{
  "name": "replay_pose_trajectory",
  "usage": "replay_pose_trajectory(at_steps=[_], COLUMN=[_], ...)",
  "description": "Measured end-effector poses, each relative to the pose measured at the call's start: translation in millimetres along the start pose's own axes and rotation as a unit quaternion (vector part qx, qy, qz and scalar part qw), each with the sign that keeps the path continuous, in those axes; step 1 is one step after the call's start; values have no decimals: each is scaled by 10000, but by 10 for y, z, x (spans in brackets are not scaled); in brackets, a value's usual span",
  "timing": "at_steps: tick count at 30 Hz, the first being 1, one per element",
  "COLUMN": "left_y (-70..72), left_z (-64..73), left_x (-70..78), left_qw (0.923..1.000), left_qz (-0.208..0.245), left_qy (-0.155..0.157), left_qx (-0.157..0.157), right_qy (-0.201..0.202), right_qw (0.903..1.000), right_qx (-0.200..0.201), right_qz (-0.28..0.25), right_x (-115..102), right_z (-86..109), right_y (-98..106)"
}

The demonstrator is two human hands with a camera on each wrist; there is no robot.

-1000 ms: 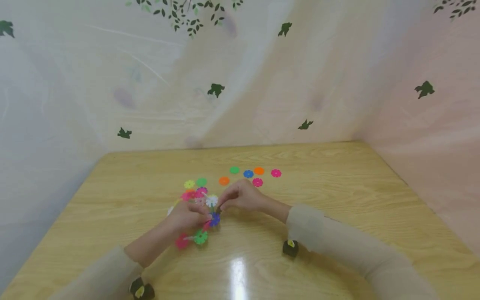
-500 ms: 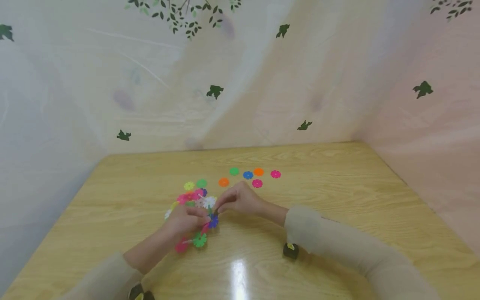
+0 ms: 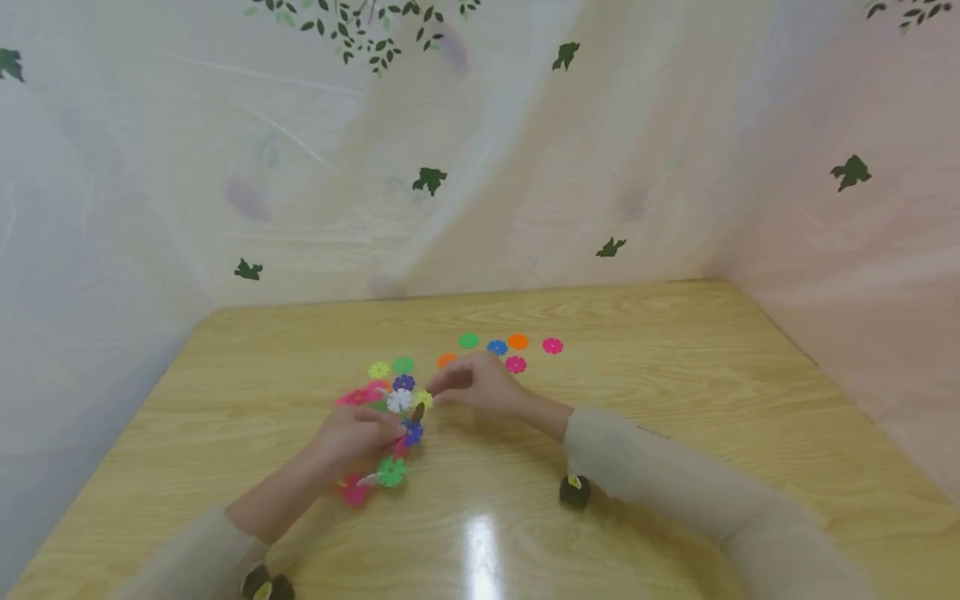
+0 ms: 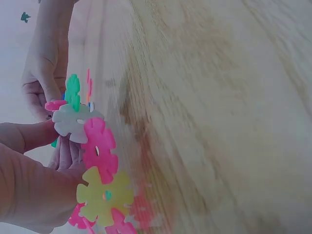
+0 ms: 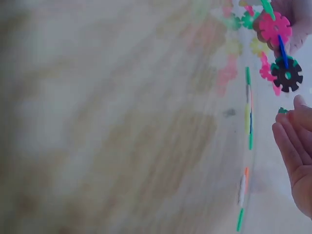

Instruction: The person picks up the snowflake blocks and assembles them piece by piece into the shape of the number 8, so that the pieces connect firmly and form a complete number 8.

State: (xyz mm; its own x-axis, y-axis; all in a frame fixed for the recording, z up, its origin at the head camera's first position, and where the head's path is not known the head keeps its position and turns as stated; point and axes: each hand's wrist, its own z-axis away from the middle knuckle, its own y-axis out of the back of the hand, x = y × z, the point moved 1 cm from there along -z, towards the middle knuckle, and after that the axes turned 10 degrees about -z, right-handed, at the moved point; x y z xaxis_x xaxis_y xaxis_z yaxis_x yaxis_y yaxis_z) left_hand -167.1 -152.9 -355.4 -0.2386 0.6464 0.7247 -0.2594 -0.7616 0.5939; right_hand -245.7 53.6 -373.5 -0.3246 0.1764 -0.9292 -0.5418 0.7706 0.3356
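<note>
My left hand (image 3: pixel 352 437) pinches a chain of linked plastic snowflake discs near a blue disc (image 3: pixel 413 432). Green (image 3: pixel 392 472), white (image 3: pixel 400 401) and pink discs belong to the same chain. In the left wrist view, thumb and fingers lie beside a white disc (image 4: pixel 70 122), with pink and yellow discs (image 4: pixel 97 195) hanging below. A dark brown disc (image 5: pixel 279 80) sits at the chain's end, joined to a blue one seen edge-on. Just short of it, my right hand (image 3: pixel 483 385) has relaxed fingers (image 5: pixel 287 146) with nothing visible between them.
Loose discs lie flat on the wooden table (image 3: pixel 637 350) beyond the hands: green (image 3: pixel 468 341), blue (image 3: pixel 497 347), orange (image 3: pixel 517 342) and pink (image 3: pixel 552 346) among several. A yellow disc (image 3: pixel 379 368) lies farther left. A patterned cloth (image 3: pixel 510 208) hangs behind the table.
My right fingers have come off the brown disc, which stays on the chain. The left hand has shifted slightly left and nearer, carrying the chain and turning it a little.
</note>
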Motion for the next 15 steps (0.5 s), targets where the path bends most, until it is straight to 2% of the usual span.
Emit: replay_pose_trajectory(at_steps=[4,8,11,15], left_y=[75,118,133,135], left_z=[6,14,18,15], left_x=[-61,-111,-129,-129], left_qw=[9999,9997,9997,9994], left_qz=[21,120,60,-72], left_qy=[148,180,200,310], left_qx=[82,119,105,124], right_qy=[-44,-245,-391,-370], right_qw=[9994,9947,9864,9687], right_qx=[15,-325,-587,-855], right_qz=[343,942,1488,2300], right_x=[-9,-7,-13,-52], right_z=[-89,-179,-238,-297], right_y=[25,-25,-86,-159])
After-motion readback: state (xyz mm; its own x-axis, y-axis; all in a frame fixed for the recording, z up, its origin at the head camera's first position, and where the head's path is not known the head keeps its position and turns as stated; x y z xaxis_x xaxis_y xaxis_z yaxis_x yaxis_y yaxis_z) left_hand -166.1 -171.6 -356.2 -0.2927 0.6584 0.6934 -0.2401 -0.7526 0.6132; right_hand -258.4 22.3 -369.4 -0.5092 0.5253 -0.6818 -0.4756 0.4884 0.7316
